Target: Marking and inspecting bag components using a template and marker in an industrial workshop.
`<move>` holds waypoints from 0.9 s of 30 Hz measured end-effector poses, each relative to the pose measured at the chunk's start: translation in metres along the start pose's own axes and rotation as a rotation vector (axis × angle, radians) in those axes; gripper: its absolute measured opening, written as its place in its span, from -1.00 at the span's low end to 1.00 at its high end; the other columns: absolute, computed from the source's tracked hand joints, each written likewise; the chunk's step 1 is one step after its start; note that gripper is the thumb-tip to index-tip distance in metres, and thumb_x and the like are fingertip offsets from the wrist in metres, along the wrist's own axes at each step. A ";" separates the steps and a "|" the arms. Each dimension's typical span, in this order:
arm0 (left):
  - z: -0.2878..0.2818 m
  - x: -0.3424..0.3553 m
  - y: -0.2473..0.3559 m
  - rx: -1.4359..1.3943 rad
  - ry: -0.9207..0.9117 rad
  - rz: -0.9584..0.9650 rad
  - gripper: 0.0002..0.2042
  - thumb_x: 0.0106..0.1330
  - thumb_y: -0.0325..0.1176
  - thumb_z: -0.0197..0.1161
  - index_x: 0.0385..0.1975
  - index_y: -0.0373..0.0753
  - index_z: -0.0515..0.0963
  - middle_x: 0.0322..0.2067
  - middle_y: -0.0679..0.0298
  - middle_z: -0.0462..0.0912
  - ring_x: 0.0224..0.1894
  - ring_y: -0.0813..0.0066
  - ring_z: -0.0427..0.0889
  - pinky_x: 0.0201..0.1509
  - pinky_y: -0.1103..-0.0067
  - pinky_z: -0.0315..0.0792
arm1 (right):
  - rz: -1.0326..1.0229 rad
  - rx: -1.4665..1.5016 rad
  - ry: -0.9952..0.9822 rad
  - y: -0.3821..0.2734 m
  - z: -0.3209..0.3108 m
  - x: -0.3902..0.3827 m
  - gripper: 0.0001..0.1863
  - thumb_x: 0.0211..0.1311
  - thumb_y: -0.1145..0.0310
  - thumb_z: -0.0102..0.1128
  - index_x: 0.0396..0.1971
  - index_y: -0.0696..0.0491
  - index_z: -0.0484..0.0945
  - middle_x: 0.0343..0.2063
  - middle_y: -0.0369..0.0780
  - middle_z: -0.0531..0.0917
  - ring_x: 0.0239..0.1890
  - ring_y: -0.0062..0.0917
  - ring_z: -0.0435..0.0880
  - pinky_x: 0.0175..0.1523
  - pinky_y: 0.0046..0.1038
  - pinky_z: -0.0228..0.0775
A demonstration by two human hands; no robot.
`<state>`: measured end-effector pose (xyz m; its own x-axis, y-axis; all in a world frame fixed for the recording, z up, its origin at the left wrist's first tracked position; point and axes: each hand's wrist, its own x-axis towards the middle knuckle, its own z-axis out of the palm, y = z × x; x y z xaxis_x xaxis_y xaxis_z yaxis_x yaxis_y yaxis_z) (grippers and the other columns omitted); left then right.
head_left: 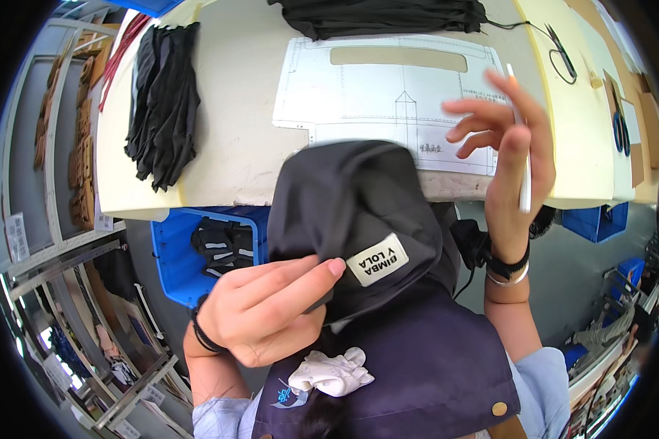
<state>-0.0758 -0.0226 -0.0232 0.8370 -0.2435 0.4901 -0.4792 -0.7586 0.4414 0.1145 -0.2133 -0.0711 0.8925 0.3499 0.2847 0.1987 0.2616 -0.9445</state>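
our left hand (260, 311) has its fingers (300, 272) clamped on a fold of the dark garment piece (351, 212), held above the desk (234, 132) edge, thumb just beside its one white label (377, 260). our right hand (505, 157) is raised with fingers spread, one white marking pencil (523, 146) pinched between them. risk, as we judge it: the loose hold could let the pencil slip. count: one paper pattern (388, 88), two stacks of black fabric (165, 102), one blue bin (179, 249).

Black fabric stack (162, 102) on table (234, 132); scissors (561, 50); blue bin (174, 252) below; white cloth (331, 373).
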 end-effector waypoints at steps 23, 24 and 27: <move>0.043 0.058 -0.044 -0.011 0.342 -0.137 -0.55 -0.07 -0.70 0.37 -0.09 -0.38 0.52 -0.12 0.05 0.59 -0.07 0.15 0.61 0.01 0.41 0.50 | -0.343 -0.496 -0.105 -0.033 0.002 -0.017 -0.61 -0.10 0.71 0.33 -0.17 0.14 0.62 -0.10 -0.01 0.67 -0.11 -0.28 0.67 -0.12 -0.48 0.50; 0.044 0.059 -0.048 -0.004 0.347 -0.165 -0.55 -0.07 -0.70 0.37 -0.09 -0.38 0.52 -0.12 0.05 0.59 -0.07 0.15 0.61 0.01 0.41 0.50 | -0.333 -0.488 -0.127 -0.032 0.001 -0.016 -0.62 -0.11 0.67 0.36 -0.18 0.12 0.63 -0.09 -0.01 0.66 -0.15 -0.32 0.66 -0.15 -0.50 0.49; 0.042 0.064 -0.056 0.044 0.235 -0.019 -0.60 -0.12 -0.76 0.27 -0.19 -0.38 0.53 -0.07 0.01 0.59 -0.04 0.15 0.62 0.06 0.38 0.50 | -0.348 -0.483 -0.173 -0.030 -0.003 -0.013 -0.64 -0.12 0.55 0.44 -0.22 0.09 0.65 -0.07 -0.01 0.66 -0.32 -0.45 0.59 -0.26 -0.55 0.43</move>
<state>0.0154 -0.0208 -0.0482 0.7588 -0.0859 0.6456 -0.4479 -0.7884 0.4216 0.0979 -0.2282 -0.0467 0.6716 0.4688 0.5737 0.6636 -0.0362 -0.7472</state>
